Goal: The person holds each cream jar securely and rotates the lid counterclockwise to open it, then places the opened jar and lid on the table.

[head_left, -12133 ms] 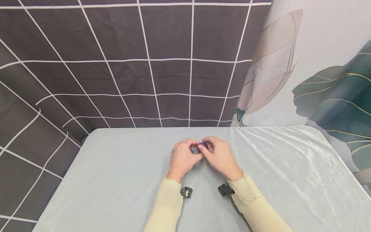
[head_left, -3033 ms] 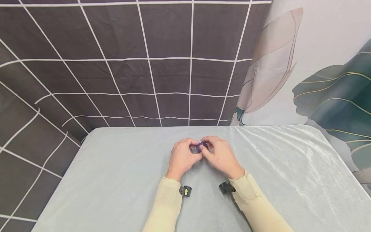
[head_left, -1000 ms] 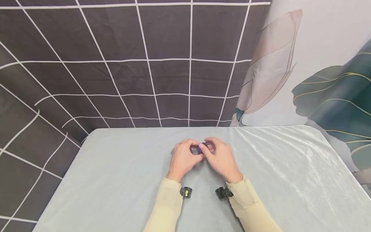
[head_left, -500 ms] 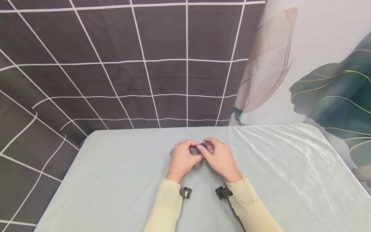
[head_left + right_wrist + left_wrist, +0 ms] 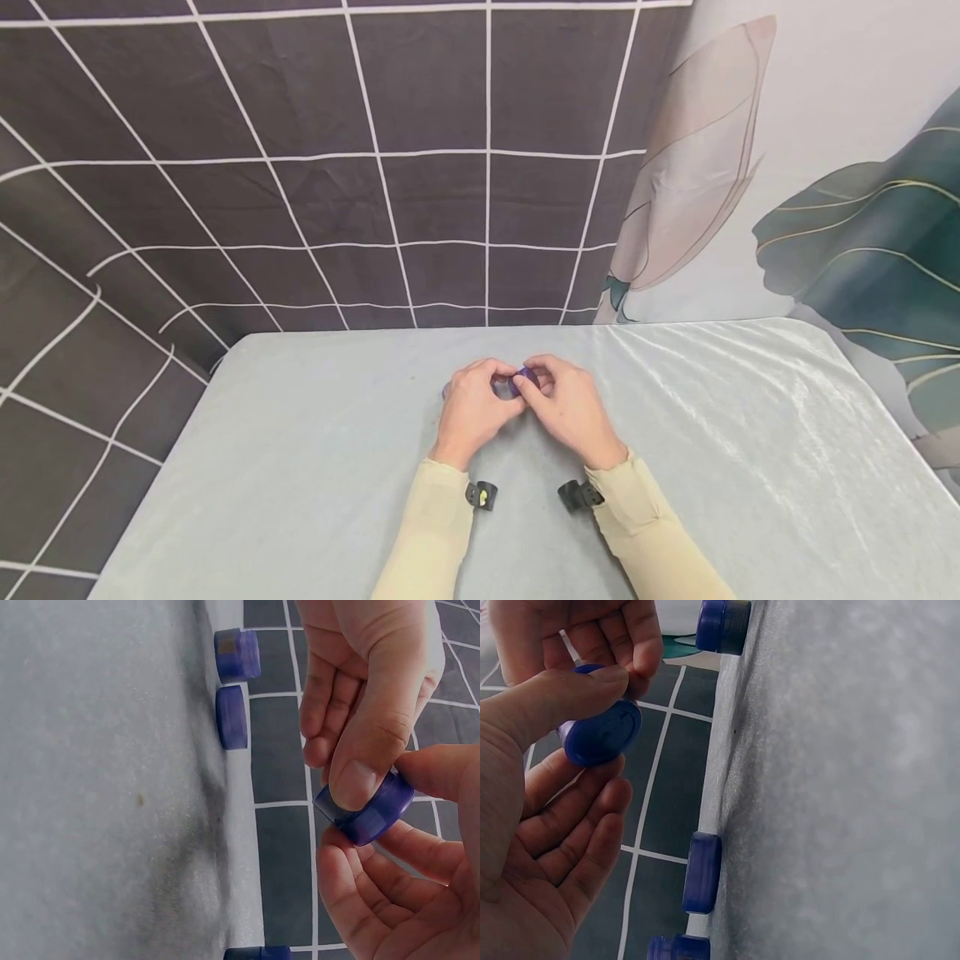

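Head view, and two bare hands meet above one pale grey velvety cloth (image 5: 300, 450), with one round blue-purple plastic piece (image 5: 522, 382) up between them! Left hand (image 5: 472, 407) pinches it between thumb and curled fingers; right hand (image 5: 573, 407) pinches the other side. Wrists angle inward out of two cream sleeves (image 5: 429, 533), two black wrist devices (image 5: 486, 497) facing each other. Over to the left wrist: three more on the cloth, two squat blue cylinders (image 5: 724, 626) and one flat blue disc (image 5: 703, 874).
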### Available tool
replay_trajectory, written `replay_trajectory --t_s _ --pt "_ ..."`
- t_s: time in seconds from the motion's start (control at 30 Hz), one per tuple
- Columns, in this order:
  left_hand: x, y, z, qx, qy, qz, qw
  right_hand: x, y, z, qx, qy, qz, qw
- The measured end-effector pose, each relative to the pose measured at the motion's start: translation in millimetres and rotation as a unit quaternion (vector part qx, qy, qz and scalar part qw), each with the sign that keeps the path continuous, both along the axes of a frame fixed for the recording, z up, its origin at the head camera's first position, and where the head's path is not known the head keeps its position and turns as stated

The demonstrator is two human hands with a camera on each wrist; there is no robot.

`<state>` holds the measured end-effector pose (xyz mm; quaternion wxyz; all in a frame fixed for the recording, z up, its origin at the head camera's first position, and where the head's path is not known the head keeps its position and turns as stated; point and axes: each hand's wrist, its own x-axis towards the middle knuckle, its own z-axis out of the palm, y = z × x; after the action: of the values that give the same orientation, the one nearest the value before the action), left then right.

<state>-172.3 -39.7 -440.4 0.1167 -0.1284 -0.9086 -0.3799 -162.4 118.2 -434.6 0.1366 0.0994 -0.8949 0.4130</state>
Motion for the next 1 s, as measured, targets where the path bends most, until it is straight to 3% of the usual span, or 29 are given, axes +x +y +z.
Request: replay_trajectory --t_s 1.0 --pt "-1.1 0.0 -1.0 0.007 0.004 -0.008 0.9999 -0.1 3.4 3.0 0.013 0.013 0.025 1.000"
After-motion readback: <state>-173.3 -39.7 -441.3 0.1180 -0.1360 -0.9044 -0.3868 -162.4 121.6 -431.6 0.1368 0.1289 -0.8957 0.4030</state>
